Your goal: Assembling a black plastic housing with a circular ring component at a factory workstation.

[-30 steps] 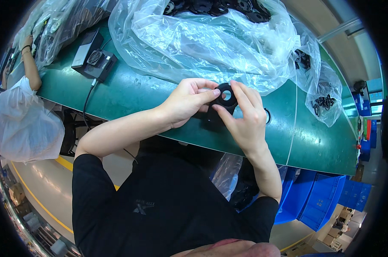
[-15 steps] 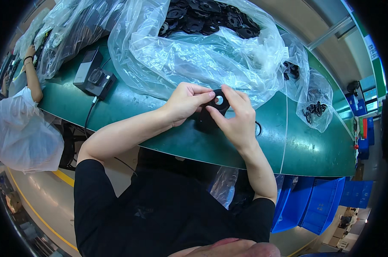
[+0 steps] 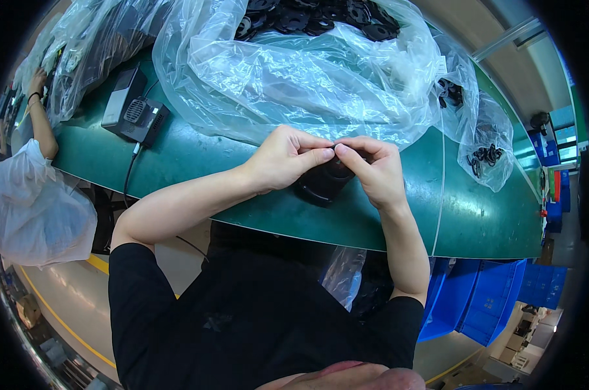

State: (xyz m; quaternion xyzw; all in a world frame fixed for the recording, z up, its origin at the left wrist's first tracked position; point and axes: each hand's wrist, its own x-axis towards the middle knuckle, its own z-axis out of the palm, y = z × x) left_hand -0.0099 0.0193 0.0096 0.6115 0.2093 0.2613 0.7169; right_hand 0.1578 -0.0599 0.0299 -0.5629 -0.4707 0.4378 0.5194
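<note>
My left hand (image 3: 291, 159) and my right hand (image 3: 377, 170) meet over the green table, thumbs and fingertips pressed together. Between them they pinch a black disc-shaped plastic part, now mostly covered by the fingers. Right below the fingertips is a black, smooth, curved object (image 3: 323, 185); whether it is joined to the pinched part, I cannot tell. Beyond my hands lies a large clear plastic bag (image 3: 275, 84), its mouth showing a heap of black plastic parts (image 3: 314, 16).
A grey-and-black box-shaped device (image 3: 135, 114) with a cable stands left on the green table (image 3: 242, 211). Smaller bags of black parts (image 3: 486, 156) lie at right. Blue bins (image 3: 489, 302) stand below the right edge. A co-worker's arm (image 3: 42, 130) is at far left.
The black disc, earlier facing up with its hole showing, has been tilted and is mostly covered. My fingertips have drawn together. The curved black object below shows more. The view has shifted slightly.
</note>
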